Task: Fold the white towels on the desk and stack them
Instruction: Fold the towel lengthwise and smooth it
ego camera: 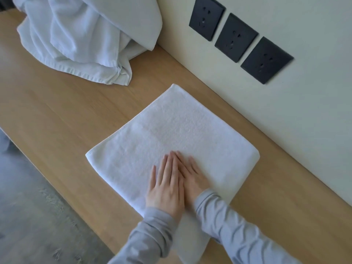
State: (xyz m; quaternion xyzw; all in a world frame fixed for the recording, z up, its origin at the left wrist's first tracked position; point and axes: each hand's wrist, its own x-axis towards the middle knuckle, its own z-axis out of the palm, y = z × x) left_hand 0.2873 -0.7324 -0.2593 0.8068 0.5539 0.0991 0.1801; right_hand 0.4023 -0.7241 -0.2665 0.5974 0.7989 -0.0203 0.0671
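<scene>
A white towel point(171, 134), folded into a flat rectangle, lies on the wooden desk point(57, 115) close to the wall. My left hand point(167, 183) lies flat on the towel's near part with straight fingers. My right hand point(192, 176) rests flat right beside it, partly under the left hand's fingers. Both hands press the cloth and hold nothing. A crumpled heap of white towels point(80, 37) sits at the far left of the desk, against the wall.
Three black wall sockets point(236, 38) are set in the cream wall to the right of the desk. The desk's front edge runs diagonally at the left, with grey carpet point(34, 216) below it. Bare wood lies between the heap and the folded towel.
</scene>
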